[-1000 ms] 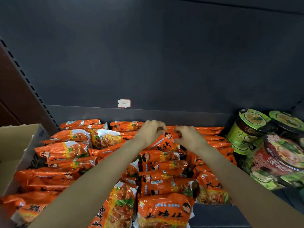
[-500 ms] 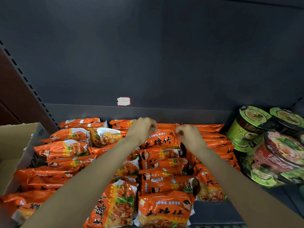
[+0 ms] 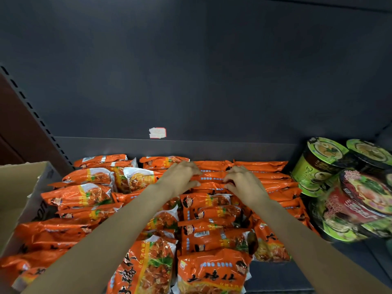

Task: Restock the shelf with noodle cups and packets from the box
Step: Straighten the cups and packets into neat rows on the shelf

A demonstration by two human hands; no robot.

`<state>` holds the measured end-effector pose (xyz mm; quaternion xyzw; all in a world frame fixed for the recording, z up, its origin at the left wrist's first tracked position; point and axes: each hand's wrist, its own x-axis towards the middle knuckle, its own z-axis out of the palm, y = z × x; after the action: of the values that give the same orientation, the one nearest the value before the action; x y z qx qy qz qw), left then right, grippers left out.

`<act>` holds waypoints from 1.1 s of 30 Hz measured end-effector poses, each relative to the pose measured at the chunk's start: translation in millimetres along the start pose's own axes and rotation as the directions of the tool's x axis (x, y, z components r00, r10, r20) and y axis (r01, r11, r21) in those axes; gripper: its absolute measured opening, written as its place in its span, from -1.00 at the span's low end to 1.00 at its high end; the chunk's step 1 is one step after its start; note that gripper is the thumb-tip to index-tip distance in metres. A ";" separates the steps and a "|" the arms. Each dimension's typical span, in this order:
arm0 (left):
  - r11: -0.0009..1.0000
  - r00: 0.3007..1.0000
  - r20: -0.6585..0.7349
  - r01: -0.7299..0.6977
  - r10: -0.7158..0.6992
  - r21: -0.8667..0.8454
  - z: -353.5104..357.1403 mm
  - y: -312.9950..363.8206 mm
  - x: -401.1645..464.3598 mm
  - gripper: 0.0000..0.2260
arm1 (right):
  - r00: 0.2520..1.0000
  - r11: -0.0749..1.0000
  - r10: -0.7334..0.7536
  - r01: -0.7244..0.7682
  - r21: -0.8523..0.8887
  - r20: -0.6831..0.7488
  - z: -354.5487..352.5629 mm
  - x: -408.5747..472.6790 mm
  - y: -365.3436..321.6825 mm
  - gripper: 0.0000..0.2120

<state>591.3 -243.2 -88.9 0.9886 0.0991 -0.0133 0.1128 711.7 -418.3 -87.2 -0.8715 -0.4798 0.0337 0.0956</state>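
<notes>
An orange noodle packet (image 3: 212,177) is being pressed into the far row by the left hand (image 3: 180,179) and right hand (image 3: 244,185), fingers curled on it; another must next be fetched from the cardboard box (image 3: 19,187).

the orange noodle packets (image 3: 212,270) were glossy plastic film, crinkled and catching the light. the green noodle cups (image 3: 318,164) wore shiny shrink-wrap over printed lids, as did the red noodle cup (image 3: 360,200). the shelf back panel (image 3: 191,71) looked like matt dark-grey painted metal. the box (image 3: 19,187) was dull brown cardboard. a torn paper label (image 3: 157,132) looked matt.
</notes>
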 end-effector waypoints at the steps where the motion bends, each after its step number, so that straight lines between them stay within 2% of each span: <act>1: 0.999 0.999 0.042 -0.009 0.007 0.051 -1.5 0.2 -0.4 -0.60 | 1.000 1.000 -0.011 0.012 -0.005 0.015 0.5 1.1 -1.0 -0.75; 3: 0.996 0.998 0.064 -0.014 0.008 0.093 -1.9 2.3 -1.0 -0.59 | 0.997 1.000 -0.025 0.027 -0.016 0.072 1.9 3.0 -4.0 -0.71; 5: 0.998 1.000 0.016 -0.009 0.008 0.067 -0.3 4.9 -3.0 -0.60 | 0.995 1.000 -0.026 0.027 -0.008 0.094 4.0 1.8 -7.4 -0.70; 10: 0.992 0.978 -0.193 0.051 -0.073 -0.117 -2.1 4.7 -25.0 -0.75 | 0.995 0.995 -0.041 0.049 0.083 -0.090 2.0 -9.5 -11.1 -0.72; 13: 0.975 0.977 -0.127 0.151 -0.172 -0.164 -6.0 2.9 -44.0 -0.83 | 0.995 0.990 -0.098 0.099 0.105 -0.012 2.1 -16.3 -19.7 -0.76; 17: 0.976 0.974 -0.062 0.217 -0.216 0.006 -8.2 14.6 -53.5 -0.71 | 0.987 0.995 -0.091 0.086 0.049 0.129 7.6 -20.2 -25.9 -0.74; 20: 0.956 0.968 -0.051 0.252 -0.247 0.150 -5.3 28.7 -51.1 -0.72 | 0.985 0.996 -0.094 0.094 0.005 0.147 6.1 -23.4 -24.0 -0.75; 23: 0.949 0.962 -0.124 0.264 -0.245 0.171 -0.7 39.8 -50.1 -0.82 | 0.990 0.994 -0.082 0.090 -0.066 0.114 3.4 -28.3 -20.6 -0.81; 25: 0.963 0.951 -0.207 0.253 -0.229 0.096 -2.6 44.2 -48.9 -0.87 | 0.994 0.997 -0.054 0.059 -0.047 0.091 1.3 -29.4 -15.5 -0.80; 27: 0.973 0.935 -0.271 0.226 -0.231 -0.050 -8.1 50.2 -46.2 -0.89 | 0.995 0.997 -0.073 0.070 0.033 0.073 -1.5 -32.1 -12.6 -0.72; 29: 0.954 0.931 -0.266 0.189 -0.250 -0.234 -10.5 57.1 -41.6 -0.88 | 0.992 0.993 -0.104 0.101 0.059 0.066 -2.3 -34.7 -11.3 -0.62; 31: 0.916 0.934 -0.234 0.175 -0.271 -0.362 -9.2 63.6 -38.5 -0.88 | 0.995 0.996 -0.085 0.083 0.033 0.060 -2.6 -36.9 -12.5 -0.67; 33: 0.859 0.924 -0.177 0.227 -0.339 -0.459 -8.1 64.4 -37.6 -0.82 | 0.998 0.999 -0.046 0.045 0.010 0.053 -1.7 -35.3 -12.0 -0.80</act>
<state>567.3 -310.1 -65.0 0.9069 0.2584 0.1176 0.3112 683.1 -442.0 -84.3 -0.8587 -0.5018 0.0566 0.0875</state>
